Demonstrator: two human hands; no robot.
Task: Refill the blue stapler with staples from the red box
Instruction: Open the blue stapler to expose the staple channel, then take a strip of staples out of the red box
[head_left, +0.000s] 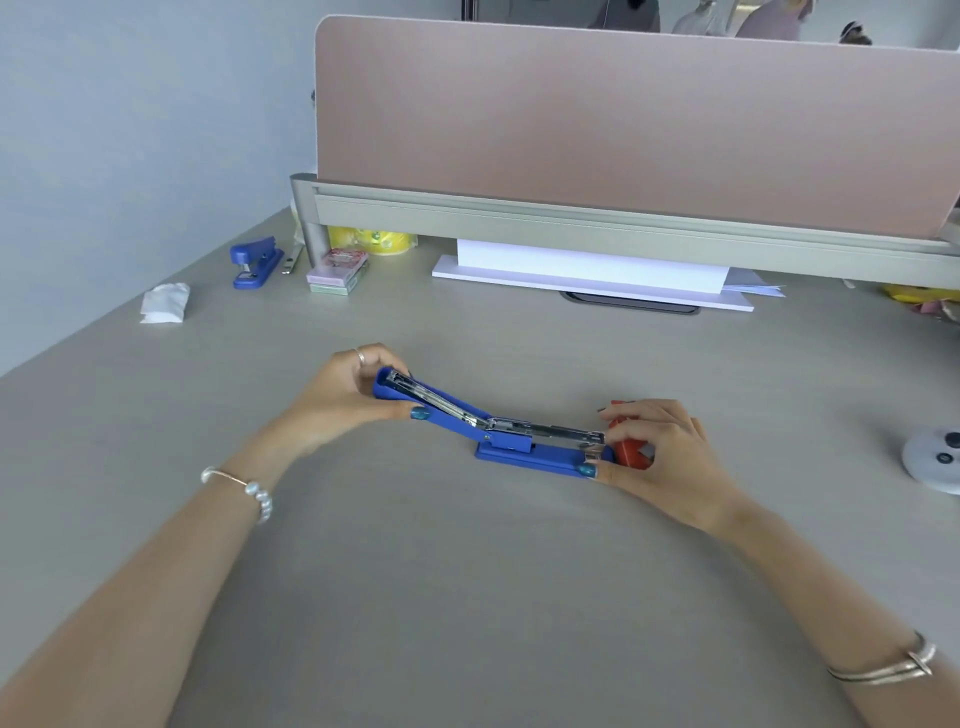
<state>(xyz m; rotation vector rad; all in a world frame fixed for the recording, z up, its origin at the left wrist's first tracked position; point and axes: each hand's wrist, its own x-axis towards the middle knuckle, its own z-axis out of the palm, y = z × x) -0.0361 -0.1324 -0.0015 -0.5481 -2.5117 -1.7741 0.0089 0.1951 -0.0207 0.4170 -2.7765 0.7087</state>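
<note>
Currently blue stapler (498, 428) sits mid-desk (467, 571), left hand (343, 397) pinching its top cover swung back to expose the magazine, right hand (660, 441) steadying the base with fingers closed around the red box (629, 451) (staples not visible).

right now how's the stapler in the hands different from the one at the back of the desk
The stapler in the hands is swung wide open, its metal staple channel bared; the back stapler is shut. The left hand grips the open one's lid and the right hand steadies its base, while the back one stands untouched beside a stack of small boxes. Both are blue and rest on the desk.
</note>
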